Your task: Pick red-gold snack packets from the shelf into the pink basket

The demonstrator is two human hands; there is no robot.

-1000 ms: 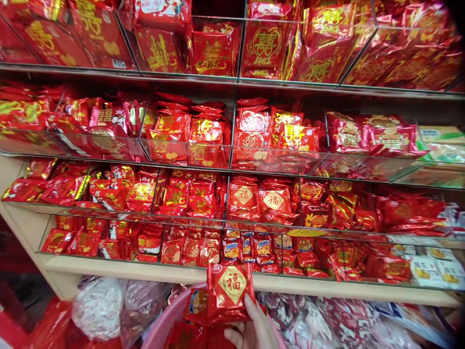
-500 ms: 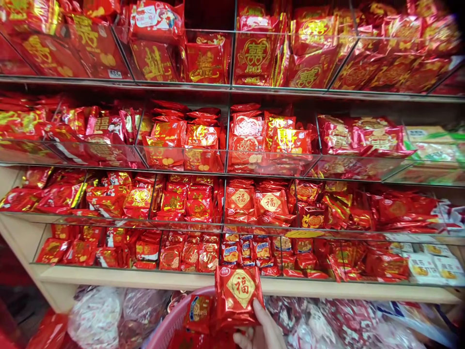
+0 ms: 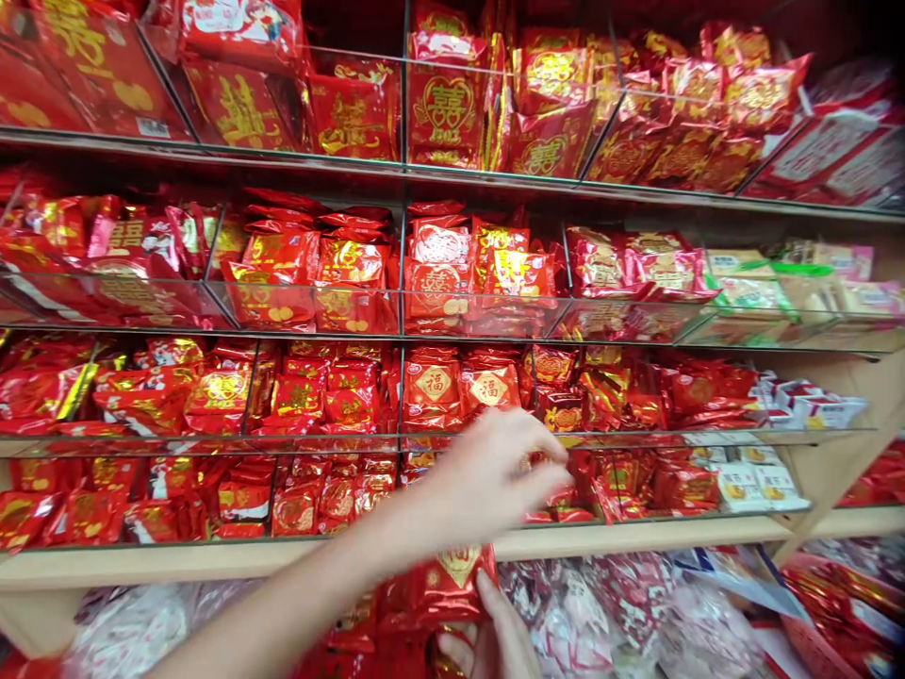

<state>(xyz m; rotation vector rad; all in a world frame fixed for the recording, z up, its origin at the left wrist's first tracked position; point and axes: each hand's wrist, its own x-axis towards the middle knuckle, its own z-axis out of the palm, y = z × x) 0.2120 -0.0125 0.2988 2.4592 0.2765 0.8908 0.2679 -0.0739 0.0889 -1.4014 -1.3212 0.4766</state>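
since the earlier frame an arm has swung in from lower left and the view panned right. left hand [image 3: 495,476], blurred, fingers loosely spread and holding nothing, reaches over the glass rail [image 3: 636,438] toward red snack packets [image 3: 459,385] in the bin above that rail. right hand [image 3: 491,641] below the rail pinches a red foil packet [image 3: 452,580], thumb on its face. step looks like picking another packet; next calls for closing fingers on one.
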